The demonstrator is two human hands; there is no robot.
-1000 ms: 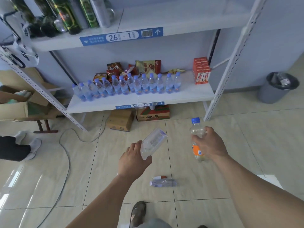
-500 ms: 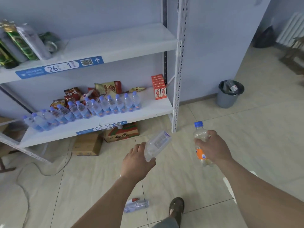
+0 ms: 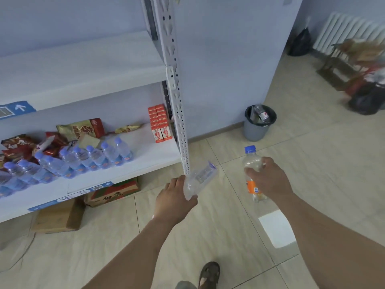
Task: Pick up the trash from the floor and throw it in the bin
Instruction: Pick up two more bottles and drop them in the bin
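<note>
Trash is what we have in both hands, and we take things from the left edge across. On the lower shelf (image 3: 145, 161) stands a row of small water bottles (image 3: 87, 158) with blue caps, snack bags (image 3: 81, 129) behind them, and a stack of orange cartons (image 3: 159, 123) near the white perforated upright (image 3: 177, 113). Under that shelf, on the tiled floor (image 3: 208, 236), sit two cardboard boxes (image 3: 60, 217).

Our left hand (image 3: 174, 202) grips a crumpled clear bottle (image 3: 200, 179) by its base: the fingers curl round the bottom end, and the rest of the bottle sticks out up and to the right past the thumb, its neck end tilted towards the foot of the upright. Below, a sandalled foot (image 3: 209, 273) shows at the bottom edge.

Our right hand (image 3: 268, 180) is wrapped round an orange-labelled bottle (image 3: 252, 170) that stands nearly upright. The fingers close over its middle, so the blue cap and shoulder rise above the hand and the orange label and base show below the fingers. The two bottles are apart, neither touching the other.

Beyond the right hand, by the wall, stands the grey bin (image 3: 258, 128) with a black liner and some rubbish already in it. Both bottles are held well short of it. Farther right are a white radiator (image 3: 345, 32) and a dark bag (image 3: 366, 99), blurred.
</note>
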